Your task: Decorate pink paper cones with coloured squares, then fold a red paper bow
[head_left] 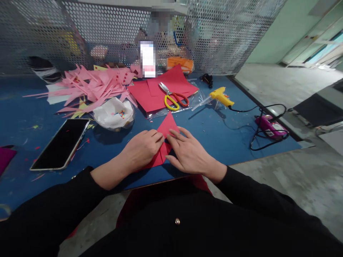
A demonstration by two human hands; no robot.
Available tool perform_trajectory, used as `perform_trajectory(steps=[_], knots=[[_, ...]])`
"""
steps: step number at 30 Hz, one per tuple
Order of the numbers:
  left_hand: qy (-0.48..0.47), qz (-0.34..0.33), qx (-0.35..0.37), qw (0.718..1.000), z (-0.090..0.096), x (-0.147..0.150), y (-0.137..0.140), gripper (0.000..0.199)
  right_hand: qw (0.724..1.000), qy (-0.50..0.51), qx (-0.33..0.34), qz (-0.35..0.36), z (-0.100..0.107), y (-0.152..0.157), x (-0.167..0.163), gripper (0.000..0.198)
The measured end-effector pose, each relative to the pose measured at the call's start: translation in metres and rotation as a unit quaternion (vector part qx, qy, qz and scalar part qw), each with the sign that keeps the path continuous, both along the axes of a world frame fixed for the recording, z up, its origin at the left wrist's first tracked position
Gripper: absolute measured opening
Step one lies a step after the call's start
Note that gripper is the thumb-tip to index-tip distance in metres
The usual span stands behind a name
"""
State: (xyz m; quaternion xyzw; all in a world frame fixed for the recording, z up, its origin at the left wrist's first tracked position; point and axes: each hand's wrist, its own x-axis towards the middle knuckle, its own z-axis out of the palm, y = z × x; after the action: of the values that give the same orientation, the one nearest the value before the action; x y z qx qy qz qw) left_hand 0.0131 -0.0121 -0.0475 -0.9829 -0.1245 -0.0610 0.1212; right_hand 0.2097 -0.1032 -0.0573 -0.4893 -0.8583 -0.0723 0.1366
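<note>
A folded sheet of red paper [168,123] lies near the table's front edge, its pointed tip facing away from me. My left hand [144,146] is closed on its left side, with fingers bent and the thumb hidden. From the right, my right hand [187,150] touches the same paper, its fingers stretched over the fold and its thumb apart near the lower flap. Part of the paper is hidden beneath both hands. Just beyond the tip, scissors [174,100] with one yellow and one red handle loop rest on larger red sheets [150,94].
A yellow glue gun [222,96] lies to the right, corded near a purple box [270,126]. On the left are a dark phone [63,142], a white-lined bowl [112,116] and pink paper strips [93,84]. A lit phone [147,59] stands before perforated mesh [112,21].
</note>
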Motion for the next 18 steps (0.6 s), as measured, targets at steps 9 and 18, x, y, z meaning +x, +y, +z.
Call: perform_trajectory(steps=[9, 18], knots=[[-0.008, 0.008, -0.003, 1.0, -0.001, -0.002, 0.001, 0.025, 1.0, -0.005, 0.013, 0.001, -0.002, -0.004, 0.01, 0.058], [-0.022, 0.008, 0.025, 0.999, -0.001, -0.004, -0.002, 0.027, 0.999, 0.01, 0.011, 0.035, -0.004, 0.002, 0.008, 0.055]])
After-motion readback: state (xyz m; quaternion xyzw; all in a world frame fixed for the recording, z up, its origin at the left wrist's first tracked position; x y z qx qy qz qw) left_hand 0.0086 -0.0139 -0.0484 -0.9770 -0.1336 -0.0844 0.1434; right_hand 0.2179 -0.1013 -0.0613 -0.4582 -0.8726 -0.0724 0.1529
